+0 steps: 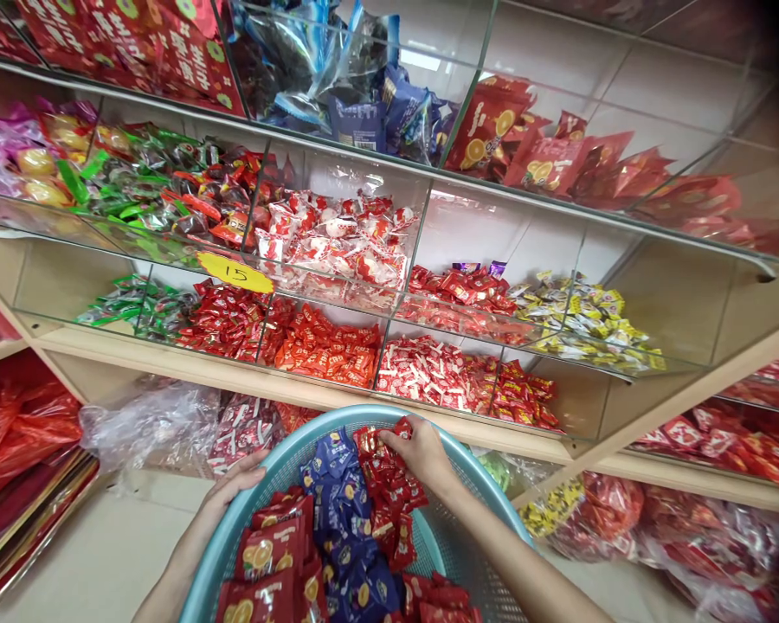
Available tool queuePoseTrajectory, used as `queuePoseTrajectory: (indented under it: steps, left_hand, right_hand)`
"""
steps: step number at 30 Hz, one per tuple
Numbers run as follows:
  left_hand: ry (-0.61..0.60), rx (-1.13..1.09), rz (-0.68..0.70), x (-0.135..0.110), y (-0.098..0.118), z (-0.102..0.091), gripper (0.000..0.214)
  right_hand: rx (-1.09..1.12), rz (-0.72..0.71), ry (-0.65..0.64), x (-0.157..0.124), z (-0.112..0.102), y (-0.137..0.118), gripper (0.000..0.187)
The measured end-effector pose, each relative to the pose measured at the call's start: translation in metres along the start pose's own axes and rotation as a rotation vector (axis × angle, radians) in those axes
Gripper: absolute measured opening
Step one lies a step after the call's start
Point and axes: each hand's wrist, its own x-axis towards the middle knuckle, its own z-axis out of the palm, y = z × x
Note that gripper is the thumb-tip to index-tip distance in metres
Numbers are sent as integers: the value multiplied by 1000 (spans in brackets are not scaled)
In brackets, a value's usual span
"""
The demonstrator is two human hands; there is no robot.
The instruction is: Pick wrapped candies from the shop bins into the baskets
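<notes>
A round teal plastic basket fills the bottom centre and holds red, blue and orange-printed candy packets. My left hand grips the basket's left rim, fingers curled over the edge. My right hand is inside the basket near its far rim, fingers closed on a bunch of small red wrapped candies. Blue packets lie in the middle and red packets with an orange picture sit at the left.
Clear acrylic bins in tiers hold sorted wrapped sweets: red, green, white, yellow. A yellow oval tag reads 15. Wooden shelf edge runs just beyond the basket. Bagged stock lies below, and a red plastic bag at left.
</notes>
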Motion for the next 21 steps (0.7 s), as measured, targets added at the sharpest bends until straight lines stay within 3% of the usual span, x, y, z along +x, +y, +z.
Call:
queuePoseTrajectory:
  steps: [5, 11, 16, 21]
  left_hand:
    - [-12, 2, -8, -4, 2, 2, 38]
    - [-6, -1, -13, -1, 2, 3, 38]
    - [9, 13, -26, 2, 1, 2, 41]
    - [9, 39, -15, 1, 1, 0, 42]
  right_hand:
    - [454, 270, -219, -12, -25, -2, 35]
    - [800, 515, -321, -26, -44, 8, 28]
    - [998, 541, -327, -32, -44, 12, 14]
    - [925, 428, -249, -31, -37, 15, 22]
